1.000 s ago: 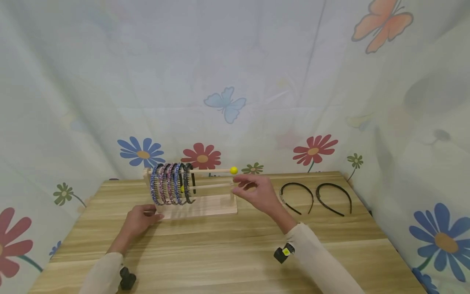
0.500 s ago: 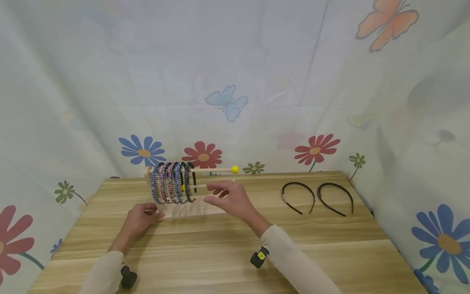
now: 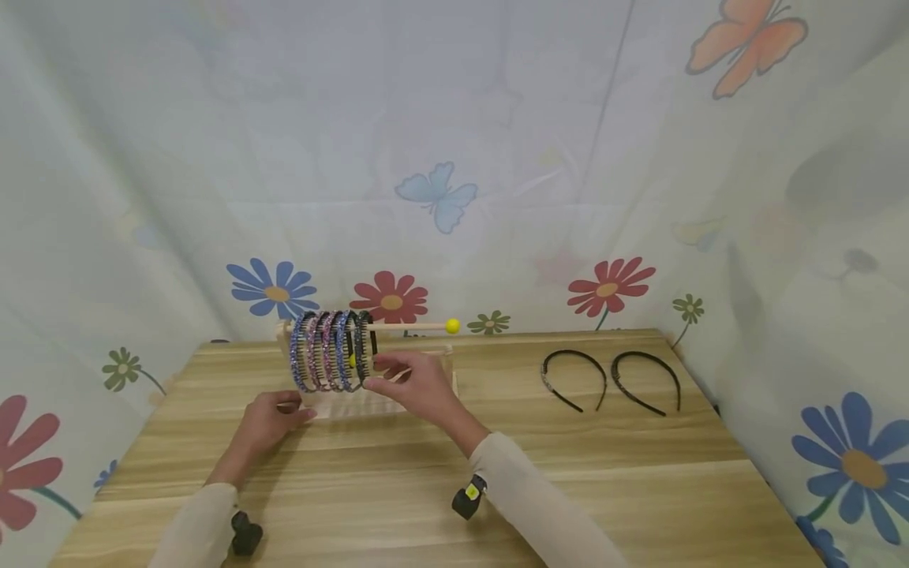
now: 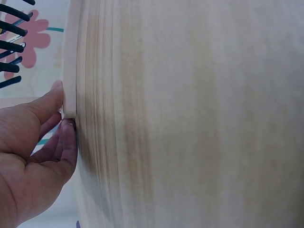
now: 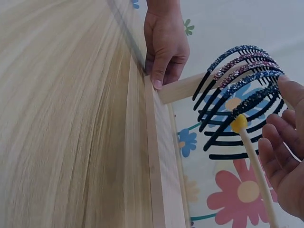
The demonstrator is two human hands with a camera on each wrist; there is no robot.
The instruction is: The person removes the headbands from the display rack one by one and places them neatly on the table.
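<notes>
Several glittery toothed headbands (image 3: 327,351), blue and pink, hang side by side on a wooden stand (image 5: 165,161). The rightmost is a black headband (image 5: 259,99) with dark sparkle. My left hand (image 3: 267,426) pinches the left end of the stand's base, its thumb on top and fingers at the end face, as the left wrist view shows. My right hand (image 3: 419,384) is at the black headband, thumb and index finger apart, fingertips right at its edge. In the right wrist view its other fingers (image 5: 275,142) are loosely bent, with nothing between them.
Two more black headbands lie on the wooden table to the right, a nearer one (image 3: 568,352) and another (image 3: 642,354) beyond it. The stand's upper rod (image 3: 412,326) points right and ends in a yellow ball (image 3: 452,326). A flowered curtain (image 3: 497,237) surrounds the table.
My right hand has moved left along the stand, from the rods' right end to the black headband. The left hand stays on the base; the headbands look unmoved.
</notes>
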